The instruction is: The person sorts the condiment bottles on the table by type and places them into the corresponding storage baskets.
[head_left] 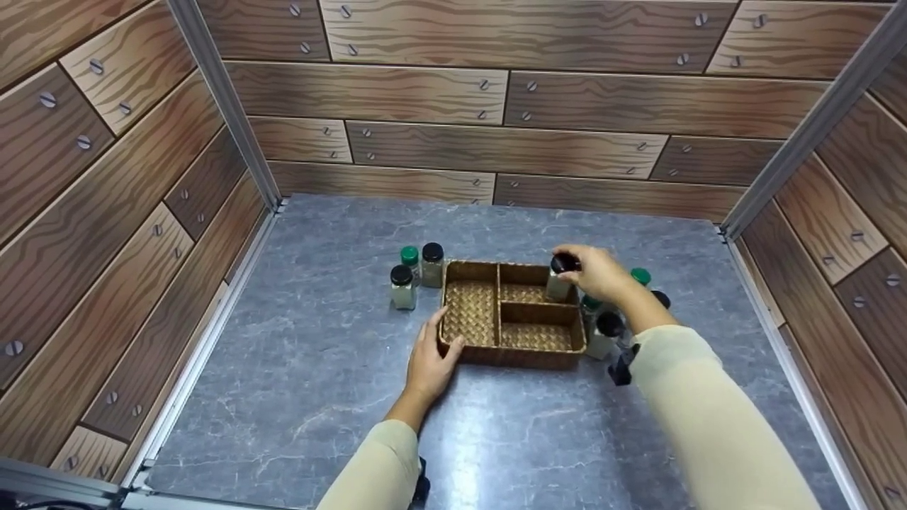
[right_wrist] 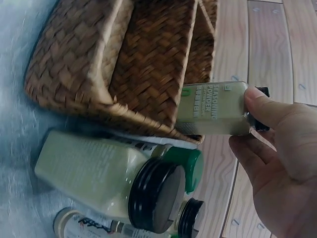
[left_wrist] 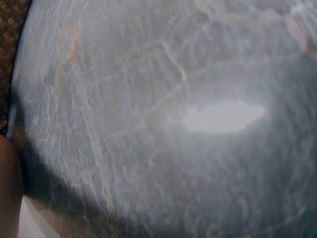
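My right hand (head_left: 599, 273) pinches a seasoning powder jar (right_wrist: 215, 109) near its black lid, thumb on one side and fingers on the other. The jar stands upright in the back right compartment of a woven basket (head_left: 517, 356), its lower end hidden behind the compartment wall in the right wrist view. At the basket's front left corner rests my left hand (head_left: 429, 365), its fingers along the left side and the thumb at the front rim. The left wrist view catches just a strip of the woven wall (left_wrist: 9, 44) and a bit of skin.
Right of the basket stand several jars, among them a large black-lidded jar (right_wrist: 94, 168) and a green-lidded one (head_left: 640, 276). Left of it are two black-lidded jars (head_left: 403, 289) and a green-capped jar (head_left: 409, 256). Wood-patterned panels (head_left: 425, 92) enclose the grey marbled table (head_left: 305, 397).
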Demonstrator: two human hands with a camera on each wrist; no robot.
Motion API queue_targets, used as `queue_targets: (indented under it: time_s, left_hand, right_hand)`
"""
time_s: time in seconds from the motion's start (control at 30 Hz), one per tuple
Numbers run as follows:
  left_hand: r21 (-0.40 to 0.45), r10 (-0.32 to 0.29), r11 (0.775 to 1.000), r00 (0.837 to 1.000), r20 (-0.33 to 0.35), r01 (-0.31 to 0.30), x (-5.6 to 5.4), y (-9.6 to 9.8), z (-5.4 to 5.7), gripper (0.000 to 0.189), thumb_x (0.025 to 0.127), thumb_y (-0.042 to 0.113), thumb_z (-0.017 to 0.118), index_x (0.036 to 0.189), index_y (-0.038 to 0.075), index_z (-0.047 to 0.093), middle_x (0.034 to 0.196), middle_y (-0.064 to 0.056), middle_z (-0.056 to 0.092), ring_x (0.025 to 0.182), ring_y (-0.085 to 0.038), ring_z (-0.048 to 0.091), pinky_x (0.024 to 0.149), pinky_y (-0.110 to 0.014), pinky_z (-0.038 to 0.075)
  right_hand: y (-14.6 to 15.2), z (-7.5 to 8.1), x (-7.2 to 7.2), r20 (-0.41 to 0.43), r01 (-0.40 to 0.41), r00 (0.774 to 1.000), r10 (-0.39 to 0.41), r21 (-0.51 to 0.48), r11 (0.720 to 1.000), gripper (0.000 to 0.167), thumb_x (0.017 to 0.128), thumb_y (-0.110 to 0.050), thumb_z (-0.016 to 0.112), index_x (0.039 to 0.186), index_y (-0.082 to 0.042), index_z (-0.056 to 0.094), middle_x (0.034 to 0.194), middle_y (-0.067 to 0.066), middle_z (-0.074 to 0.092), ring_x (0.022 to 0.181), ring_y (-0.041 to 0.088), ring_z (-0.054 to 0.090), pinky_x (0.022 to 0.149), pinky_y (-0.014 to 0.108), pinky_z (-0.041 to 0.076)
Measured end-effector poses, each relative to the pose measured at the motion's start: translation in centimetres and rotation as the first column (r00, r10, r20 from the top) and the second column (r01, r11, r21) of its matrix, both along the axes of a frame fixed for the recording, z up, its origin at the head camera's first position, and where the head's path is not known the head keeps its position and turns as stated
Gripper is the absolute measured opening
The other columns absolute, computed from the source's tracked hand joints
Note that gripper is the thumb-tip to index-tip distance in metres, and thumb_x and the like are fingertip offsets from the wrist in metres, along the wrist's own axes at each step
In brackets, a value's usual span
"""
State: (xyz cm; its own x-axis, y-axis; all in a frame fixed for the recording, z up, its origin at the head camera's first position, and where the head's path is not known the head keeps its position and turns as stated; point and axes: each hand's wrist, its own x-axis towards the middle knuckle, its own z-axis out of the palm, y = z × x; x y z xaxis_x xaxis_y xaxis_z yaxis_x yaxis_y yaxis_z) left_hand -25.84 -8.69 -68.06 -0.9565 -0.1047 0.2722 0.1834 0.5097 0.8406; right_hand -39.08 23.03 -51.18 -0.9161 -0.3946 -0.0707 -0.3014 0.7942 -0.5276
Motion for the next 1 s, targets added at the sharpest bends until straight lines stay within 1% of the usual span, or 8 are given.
queue_targets:
  time_s: [0.13,0.23,0.37,0.47,0.6,0.73,0.87,1.0]
  left_hand:
    - [-0.001,0.002,1.0,1.0,0.002,-0.002,0.1,-0.1,-0.1,0.066,0.103,0.036,0.068,0.162,0.02,0.045,0.16,-0.019,0.055,0.145,-0.043,0.058,0.116,-0.065,0.049]
    - [-0.003,0.0,1.0,1.0,0.005,0.0,0.1,-0.1,-0.1,0.065,0.103,0.035,0.069,0.162,0.02,0.045,0.161,-0.019,0.055,0.145,-0.043,0.058,0.116,-0.064,0.049]
    - [-0.005,-0.002,1.0,1.0,0.018,0.002,0.0,0.0,-0.1,0.066,0.102,0.034,0.069,0.162,0.023,0.044,0.161,-0.018,0.054,0.146,-0.041,0.058,0.118,-0.062,0.048]
    - [-0.002,0.001,1.0,1.0,0.018,-0.001,-0.1,0.0,0.0,0.065,0.102,0.033,0.069,0.162,0.023,0.044,0.16,-0.018,0.055,0.145,-0.042,0.057,0.118,-0.063,0.048]
    - [-0.009,0.002,1.0,1.0,0.008,-0.002,-0.2,0.1,-0.1,0.064,0.103,0.031,0.069,0.162,0.022,0.044,0.158,-0.019,0.057,0.144,-0.042,0.058,0.117,-0.063,0.048]
    - [-0.022,0.007,1.0,1.0,0.003,-0.006,-0.2,0.1,-0.2,0.064,0.103,0.033,0.069,0.161,0.022,0.044,0.156,-0.018,0.058,0.142,-0.042,0.06,0.117,-0.062,0.049]
    - [-0.019,0.01,1.0,1.0,-0.003,-0.01,-0.1,0.0,-0.1,0.065,0.101,0.035,0.07,0.161,0.022,0.045,0.154,-0.018,0.059,0.14,-0.042,0.062,0.115,-0.062,0.051]
    - [-0.019,0.011,1.0,1.0,0.001,-0.011,0.0,-0.2,0.0,0.066,0.1,0.036,0.071,0.16,0.023,0.046,0.153,-0.018,0.06,0.139,-0.041,0.062,0.114,-0.061,0.052]
  right_hand:
    - [0.2,-0.5,-0.6,-0.03,-0.005,1.0,0.006,0.036,0.999,0.054,0.106,-0.016,0.07,0.156,-0.006,0.055,0.153,0.03,0.059,0.138,0.05,0.061,0.111,0.064,0.054]
    - [0.3,-0.9,-0.8,-0.063,-0.016,0.998,0.022,0.094,0.995,0.054,0.106,-0.015,0.07,0.157,-0.004,0.055,0.156,0.03,0.057,0.142,0.05,0.058,0.116,0.064,0.05]
    - [0.2,-1.2,-1.1,-0.105,-0.054,0.991,0.079,0.219,0.974,0.055,0.104,-0.011,0.071,0.156,-0.001,0.055,0.155,0.031,0.058,0.143,0.052,0.056,0.118,0.065,0.048]
    - [-0.1,-1.3,-1.3,-0.119,-0.073,0.987,0.107,0.265,0.962,0.053,0.104,-0.009,0.071,0.154,0.001,0.056,0.151,0.033,0.06,0.14,0.053,0.058,0.117,0.066,0.048]
    - [-0.5,-1.7,-1.7,-0.147,-0.08,0.981,0.127,0.289,0.954,0.051,0.103,-0.007,0.071,0.151,0.003,0.058,0.147,0.033,0.063,0.135,0.053,0.062,0.115,0.065,0.05]
    - [-0.6,-2.1,-1.7,-0.163,-0.086,0.977,0.139,0.298,0.951,0.049,0.101,-0.005,0.072,0.149,0.004,0.061,0.142,0.032,0.067,0.13,0.053,0.065,0.111,0.065,0.053]
    - [-0.7,-2.4,-1.8,-0.155,-0.085,0.979,0.134,0.287,0.954,0.05,0.101,-0.004,0.071,0.149,0.004,0.06,0.142,0.033,0.066,0.131,0.053,0.064,0.111,0.065,0.053]
    - [-1.0,-2.4,-2.0,-0.125,-0.077,0.985,0.116,0.279,0.957,0.051,0.102,-0.003,0.07,0.151,0.003,0.059,0.146,0.033,0.063,0.136,0.053,0.061,0.114,0.066,0.05]
